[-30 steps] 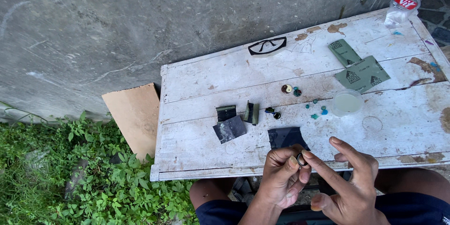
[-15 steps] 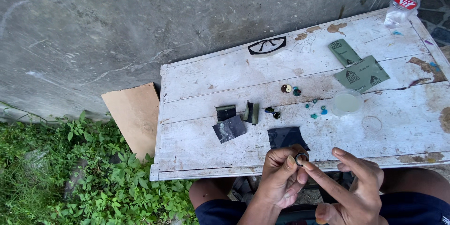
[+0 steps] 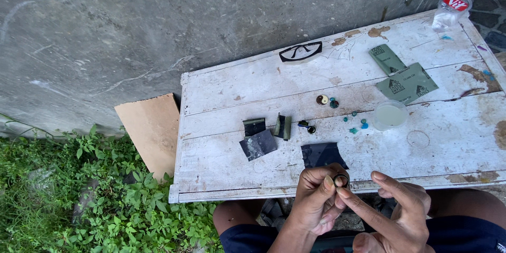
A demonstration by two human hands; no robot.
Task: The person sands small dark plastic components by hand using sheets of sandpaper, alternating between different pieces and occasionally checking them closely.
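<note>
- Head view: the left hand pinches a small dark ring between thumb and fingers, its grip clamped on the ring's left side.
- The right hand meets it from the right with the forefinger tip touching the ring's lower edge; its other fingers are spread, so its grip is apart and not closed on anything.
- The ring is held just over the near edge of the white wooden table, above the person's lap. Its opening faces up toward the camera; being round, it has no clear long axis.
- Just beyond the hands, a dark square of sandpaper lies flat on the table.
- Further left lie another dark sheet and two small folded pieces.
- Mid-table are small rings and beads, teal bits, and a shallow clear cup of cloudy liquid.
- Far right are two green sandpaper sheets and a plastic cup with a red lid.
- Safety glasses rest at the far edge by the concrete wall.
- Cardboard leans beside the table over green weeds.
</note>
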